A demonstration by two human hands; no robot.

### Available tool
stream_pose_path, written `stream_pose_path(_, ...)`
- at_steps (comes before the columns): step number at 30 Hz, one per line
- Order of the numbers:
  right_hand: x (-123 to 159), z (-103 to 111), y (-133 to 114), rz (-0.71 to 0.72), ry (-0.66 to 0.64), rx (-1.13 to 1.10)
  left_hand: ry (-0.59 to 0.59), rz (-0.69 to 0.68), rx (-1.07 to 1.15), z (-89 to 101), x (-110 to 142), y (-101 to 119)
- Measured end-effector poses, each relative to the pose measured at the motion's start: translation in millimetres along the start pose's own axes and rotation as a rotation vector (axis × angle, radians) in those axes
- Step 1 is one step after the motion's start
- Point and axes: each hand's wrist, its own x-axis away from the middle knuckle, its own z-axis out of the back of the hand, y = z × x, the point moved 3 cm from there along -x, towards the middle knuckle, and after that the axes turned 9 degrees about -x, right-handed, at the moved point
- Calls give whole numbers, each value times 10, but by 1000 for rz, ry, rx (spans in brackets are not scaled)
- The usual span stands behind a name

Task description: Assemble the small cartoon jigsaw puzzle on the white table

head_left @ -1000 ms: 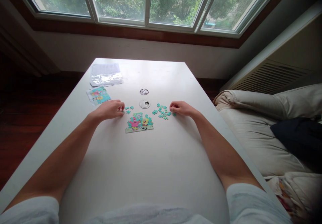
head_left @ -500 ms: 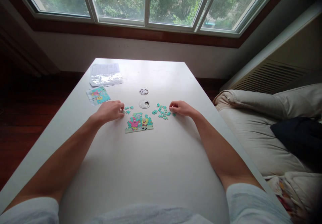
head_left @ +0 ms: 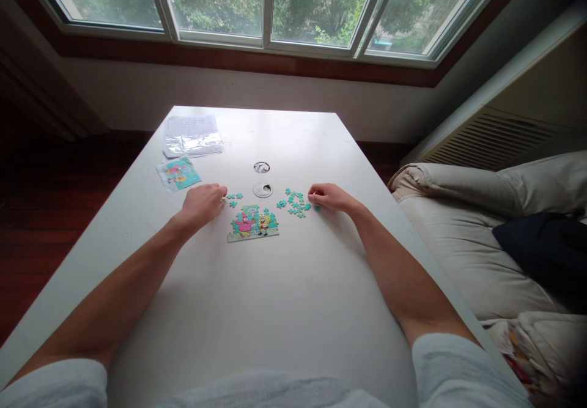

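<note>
A partly joined jigsaw puzzle [head_left: 254,224] with a pink figure and a yellow figure lies flat in front of me, its upper edge uneven. Just left of it, my left hand [head_left: 205,203] is closed, fingertips pinching a small puzzle piece that is mostly hidden. A few loose turquoise pieces [head_left: 235,197] lie beside those fingertips. On the other side, my right hand [head_left: 331,197] rests with thumb and fingers pressed together at the edge of a scattered group of turquoise pieces [head_left: 297,204]. Whatever its fingertips may hold is too small to make out.
On the white table [head_left: 266,310] lie a picture sheet [head_left: 179,174] and a clear plastic bag with papers [head_left: 192,136] at the far left. Two round inserts, a near one [head_left: 263,189] and a far one [head_left: 262,167], sit in the tabletop. A sofa [head_left: 440,230] stands right.
My left hand has turned slightly, and the piece at its fingertips shows less than before. The right hand has stayed nearly still beside the loose pieces.
</note>
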Motion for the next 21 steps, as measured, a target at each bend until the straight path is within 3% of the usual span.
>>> stream_pose_path(4,-9,-2,20,-2,0,1,-16,58,-31,-9,2,39)
stream_pose_path(10,-17,-3,49,2,1,2,25,41,-46,-43,-6,64)
stream_pose_path(21,-13,-7,24,6,4,16,-77,-61,253,-63,-51,-9)
